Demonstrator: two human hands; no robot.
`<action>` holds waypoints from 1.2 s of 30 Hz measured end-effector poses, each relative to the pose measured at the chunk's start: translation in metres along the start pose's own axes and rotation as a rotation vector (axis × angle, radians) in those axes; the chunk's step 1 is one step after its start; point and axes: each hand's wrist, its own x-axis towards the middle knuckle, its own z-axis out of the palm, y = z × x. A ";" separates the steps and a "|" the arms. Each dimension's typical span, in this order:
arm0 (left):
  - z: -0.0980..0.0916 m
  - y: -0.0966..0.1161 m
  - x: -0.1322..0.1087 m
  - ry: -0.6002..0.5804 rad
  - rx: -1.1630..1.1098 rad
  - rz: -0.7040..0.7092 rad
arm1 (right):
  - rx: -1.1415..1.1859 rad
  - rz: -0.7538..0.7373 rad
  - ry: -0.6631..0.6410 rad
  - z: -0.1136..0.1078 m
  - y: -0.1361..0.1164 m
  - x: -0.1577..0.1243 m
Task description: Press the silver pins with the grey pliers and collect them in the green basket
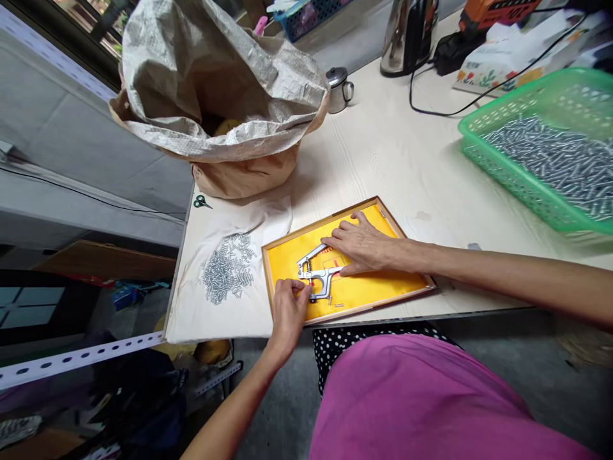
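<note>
Silver snap-fastener pliers (pixel 320 273) lie over a yellow sheet (pixel 383 281) inside a shallow wooden-rimmed tray (pixel 271 281). My right hand (pixel 361 246) spans the two spread handles, fingers on the upper one and thumb at the lower one. At the jaw end, my left hand (pixel 291 305) is closed in a pinch; whatever lies between its fingertips is too small to make out. A few small metal pieces (pixel 338 305) rest on the sheet below the pliers. Left of the tray, a pile of small silver pieces, seemingly springs (pixel 227 268), lies on a white cloth (pixel 184 313).
A large woven sack (pixel 244 172) stands open at the back left, with small green scissors (pixel 202 202) near its base. A metal cup (pixel 339 92) and a kettle (pixel 407 38) stand behind. At right, a green basket (pixel 517 185) holds many silver pieces. A black cable (pixel 445 114) crosses the tabletop.
</note>
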 end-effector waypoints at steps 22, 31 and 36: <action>0.012 0.053 0.042 -0.090 0.431 0.532 | -0.127 -0.062 0.044 0.011 -0.018 -0.014; 0.007 0.040 0.067 -0.234 0.323 0.559 | -0.123 -0.100 0.305 0.030 -0.015 -0.029; 0.013 0.042 0.077 -0.132 0.330 0.475 | -0.165 -0.199 0.343 0.037 -0.022 -0.033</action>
